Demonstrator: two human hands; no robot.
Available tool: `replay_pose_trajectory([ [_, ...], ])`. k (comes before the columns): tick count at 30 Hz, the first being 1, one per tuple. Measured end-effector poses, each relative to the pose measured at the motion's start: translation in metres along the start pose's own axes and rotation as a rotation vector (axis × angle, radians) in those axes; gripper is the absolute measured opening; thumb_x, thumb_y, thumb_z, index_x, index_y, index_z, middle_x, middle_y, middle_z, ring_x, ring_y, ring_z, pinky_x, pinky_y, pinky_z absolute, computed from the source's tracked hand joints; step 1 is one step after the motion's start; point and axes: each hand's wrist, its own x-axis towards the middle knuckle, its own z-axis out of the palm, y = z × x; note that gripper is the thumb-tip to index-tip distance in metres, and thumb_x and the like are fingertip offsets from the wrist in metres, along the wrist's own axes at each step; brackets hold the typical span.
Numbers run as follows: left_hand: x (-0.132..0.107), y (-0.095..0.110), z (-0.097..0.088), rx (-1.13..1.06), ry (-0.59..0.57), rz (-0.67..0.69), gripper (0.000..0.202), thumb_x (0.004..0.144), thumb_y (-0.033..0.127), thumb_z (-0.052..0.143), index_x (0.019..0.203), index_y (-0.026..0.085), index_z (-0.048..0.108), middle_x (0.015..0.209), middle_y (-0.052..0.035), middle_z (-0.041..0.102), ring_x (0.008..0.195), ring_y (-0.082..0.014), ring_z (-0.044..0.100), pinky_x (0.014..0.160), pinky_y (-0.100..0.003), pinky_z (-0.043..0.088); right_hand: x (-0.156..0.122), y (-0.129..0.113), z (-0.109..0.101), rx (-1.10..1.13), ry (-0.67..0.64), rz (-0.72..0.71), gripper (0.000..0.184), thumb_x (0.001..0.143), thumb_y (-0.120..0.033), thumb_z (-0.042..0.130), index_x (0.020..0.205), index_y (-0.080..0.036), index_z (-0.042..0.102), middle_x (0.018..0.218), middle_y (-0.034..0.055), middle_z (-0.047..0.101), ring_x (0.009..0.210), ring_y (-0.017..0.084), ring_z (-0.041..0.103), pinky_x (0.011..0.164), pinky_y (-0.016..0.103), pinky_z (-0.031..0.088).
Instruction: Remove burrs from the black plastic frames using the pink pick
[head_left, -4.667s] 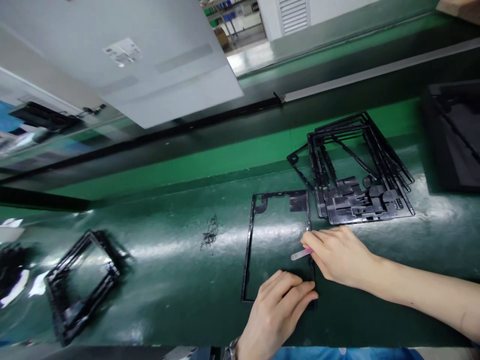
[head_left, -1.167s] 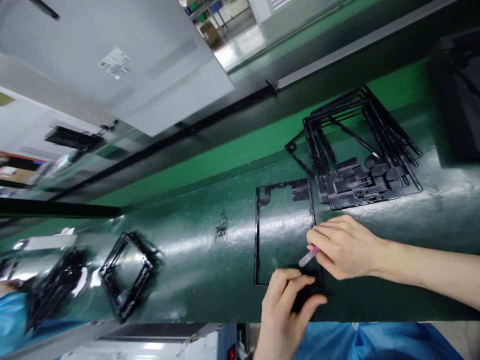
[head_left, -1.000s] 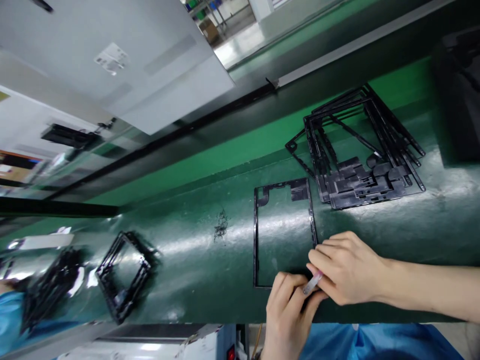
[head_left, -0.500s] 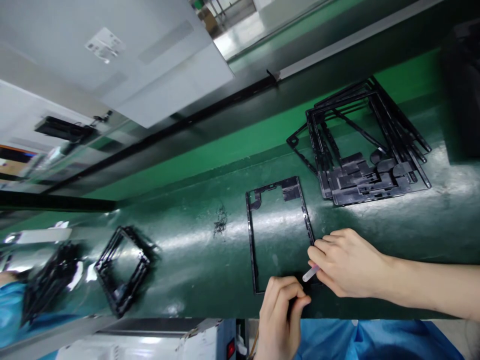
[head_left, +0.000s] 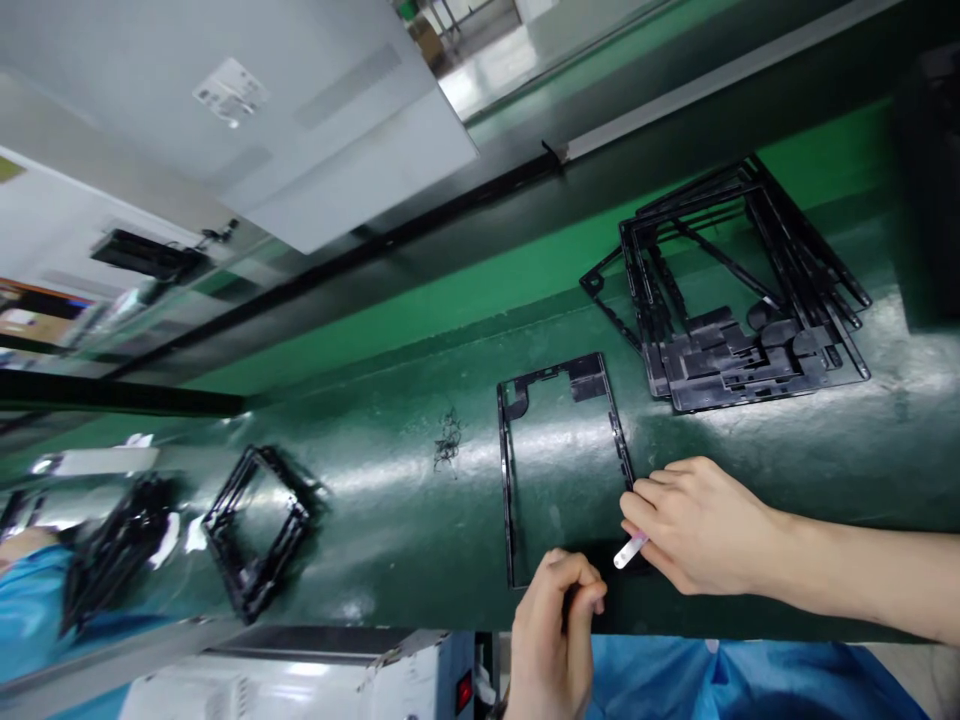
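Note:
A thin black plastic frame [head_left: 505, 480] lies flat on the green bench, its near edge mostly covered by my hands. At that near edge, my left hand [head_left: 556, 620] has its fingers curled and thumb drawn in, closed on the frame's border. Beside the near right corner, my right hand [head_left: 697, 525] is wrapped around a small tool with a pale, pinkish handle [head_left: 628, 551]. One end of the tool points toward my left hand; its other end is hidden by my fingers and the frame.
Several similar black frames [head_left: 765, 375] are piled at the back right. Dark thin scraps [head_left: 448, 440] lie left of my frame. Farther left are more stacked frames [head_left: 225, 500] and another person's blue sleeve [head_left: 34, 600]. A white machine [head_left: 300, 690] stands below the bench edge.
The view has shifted slightly, so the scene sits a little farther right. My left hand has moved slightly left along the near edge. The tool's handle has tilted a little in my right hand.

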Motion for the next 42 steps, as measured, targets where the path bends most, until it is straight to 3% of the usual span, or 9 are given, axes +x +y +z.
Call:
replay_pose_trajectory([
  [4,0.003,0.0,-0.019,0.091,-0.084,-0.037,0.029,0.112,0.033,0.054,0.086,0.023,0.063,0.07,0.002,0.062,0.062,-0.0133,0.06,0.061,-0.024,0.047,0.0,0.0,0.002,-0.005,0.021,-0.008,0.007,0.096,-0.024,0.064,0.092,-0.018,0.065,0.08,0.0039,0.071,0.07,0.023,0.07,0.063,0.038,0.033],
  [8,0.003,0.0,-0.02,0.162,-0.213,0.068,0.021,0.112,0.036,0.056,0.098,0.025,0.069,0.078,0.0016,0.072,0.064,-0.0135,0.067,0.062,-0.024,0.05,0.0,0.001,0.001,-0.009,0.039,-0.009,0.007,0.097,-0.023,0.064,0.092,-0.018,0.064,0.08,0.0037,0.071,0.07,0.023,0.069,0.063,0.037,0.031],
  [12,0.005,-0.002,-0.018,0.338,-0.184,0.286,0.017,0.112,0.03,0.056,0.12,0.023,0.069,0.077,0.0012,0.073,0.062,-0.0148,0.067,0.06,-0.026,0.049,-0.001,0.001,0.002,-0.011,0.053,-0.007,0.008,0.097,-0.022,0.065,0.09,-0.019,0.064,0.079,0.0027,0.07,0.069,0.022,0.068,0.063,0.037,0.031],
  [16,0.007,-0.002,-0.024,0.487,-0.167,0.401,0.017,0.112,0.02,0.053,0.117,0.02,0.069,0.068,0.0024,0.063,0.057,-0.0148,0.06,0.058,-0.029,0.045,-0.002,0.001,0.005,-0.019,0.089,-0.006,0.01,0.097,-0.024,0.065,0.088,-0.019,0.063,0.077,0.0018,0.069,0.066,0.021,0.067,0.062,0.038,0.03],
  [20,0.006,0.0,-0.036,0.502,-0.182,0.363,0.016,0.112,0.016,0.05,0.11,0.02,0.065,0.074,0.0015,0.067,0.061,-0.0145,0.062,0.065,-0.029,0.048,-0.002,0.001,0.007,-0.018,0.104,-0.009,0.009,0.096,-0.024,0.065,0.088,-0.019,0.064,0.076,0.0015,0.069,0.065,0.021,0.067,0.062,0.038,0.03],
  [25,0.001,-0.009,-0.054,0.442,-0.226,0.191,0.013,0.111,0.02,0.052,0.106,0.024,0.063,0.08,0.0019,0.067,0.067,-0.0133,0.067,0.068,-0.024,0.052,-0.002,0.001,0.006,-0.02,0.117,-0.014,0.01,0.096,-0.024,0.065,0.087,-0.019,0.064,0.075,0.0012,0.068,0.064,0.021,0.067,0.062,0.037,0.03],
  [32,-0.001,-0.021,-0.086,0.405,-0.073,0.083,0.009,0.105,0.018,0.06,0.104,0.025,0.065,0.088,0.0006,0.07,0.075,-0.0135,0.071,0.073,-0.021,0.056,-0.004,0.001,0.007,-0.023,0.14,-0.002,0.012,0.095,-0.025,0.067,0.085,-0.02,0.063,0.073,-0.0005,0.067,0.061,0.02,0.065,0.061,0.037,0.029],
  [36,0.004,-0.01,-0.066,0.318,-0.109,0.133,0.012,0.104,0.016,0.062,0.106,0.026,0.068,0.099,-0.0033,0.07,0.089,-0.0172,0.072,0.081,-0.025,0.058,-0.006,0.0,0.007,-0.023,0.148,-0.011,0.01,0.091,-0.023,0.069,0.085,-0.02,0.062,0.074,-0.0011,0.068,0.062,0.02,0.066,0.062,0.037,0.029],
  [42,0.021,0.007,-0.025,0.284,-0.277,0.196,0.011,0.107,0.014,0.059,0.109,0.023,0.065,0.101,-0.0048,0.07,0.089,-0.0196,0.067,0.084,-0.032,0.056,-0.003,0.001,0.006,-0.029,0.188,-0.018,0.011,0.088,-0.02,0.07,0.082,-0.021,0.06,0.072,-0.0013,0.067,0.063,0.019,0.066,0.063,0.038,0.028],
])
